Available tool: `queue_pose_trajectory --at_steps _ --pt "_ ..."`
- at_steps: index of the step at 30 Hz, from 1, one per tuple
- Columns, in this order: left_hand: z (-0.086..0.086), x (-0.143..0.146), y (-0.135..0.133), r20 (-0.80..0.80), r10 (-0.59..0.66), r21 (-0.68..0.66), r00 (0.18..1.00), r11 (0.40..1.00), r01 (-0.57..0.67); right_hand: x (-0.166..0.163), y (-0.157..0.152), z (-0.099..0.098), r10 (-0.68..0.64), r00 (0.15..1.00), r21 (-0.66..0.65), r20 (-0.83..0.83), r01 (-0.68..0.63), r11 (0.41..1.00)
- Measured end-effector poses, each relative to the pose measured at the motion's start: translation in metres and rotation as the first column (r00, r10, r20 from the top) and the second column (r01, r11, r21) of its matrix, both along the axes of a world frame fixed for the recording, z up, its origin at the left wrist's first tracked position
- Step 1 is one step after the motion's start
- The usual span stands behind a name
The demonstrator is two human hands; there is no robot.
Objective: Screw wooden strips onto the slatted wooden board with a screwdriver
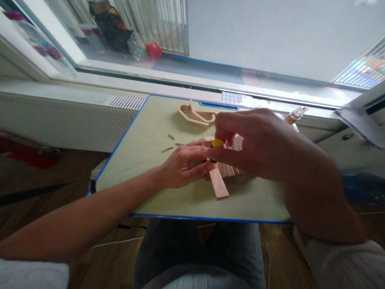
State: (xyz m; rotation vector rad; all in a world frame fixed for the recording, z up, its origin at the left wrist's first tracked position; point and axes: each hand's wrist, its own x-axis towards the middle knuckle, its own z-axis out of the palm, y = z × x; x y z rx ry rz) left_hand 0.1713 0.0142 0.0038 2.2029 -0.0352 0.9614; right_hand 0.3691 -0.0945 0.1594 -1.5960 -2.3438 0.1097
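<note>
The right hand (pixel 255 140) pinches a yellow-and-black handle (pixel 217 143) above a wooden strip (pixel 219 184) over the table (pixel 168 205); the left hand (pixel 182 165) touches the strip, its hold unclear. Screws (pixel 171 136) lie nearby, a curved wooden frame (pixel 198 123) beyond.

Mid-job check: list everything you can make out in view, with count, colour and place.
yellow-and-black handle: one, above the wooden strip
wooden strip: one, pale, under the hands
ribbed piece: one, brown, partly hidden by the right hand
small metal pieces: at least three, grey, beside the left hand
wooden frame: one, tan, table's far side
table: one, pale green, blue-edged, before the person
radiator: one, white, left
window: one, white-framed, ahead
bag: one, red, beyond the glass
left hand: one, bare, on the wooden strip
right hand: one, bare, gripping the handle
sleeves: two, white, bottom corners
</note>
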Motion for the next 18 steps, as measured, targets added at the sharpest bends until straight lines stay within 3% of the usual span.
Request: queue_pose_trajectory --at_steps 18 --pt "0.002 0.002 -0.014 0.104 0.106 0.000 0.989 0.994 -0.107 -0.001 0.007 -0.008 -0.031 0.998 0.040 0.051 0.029 0.999"
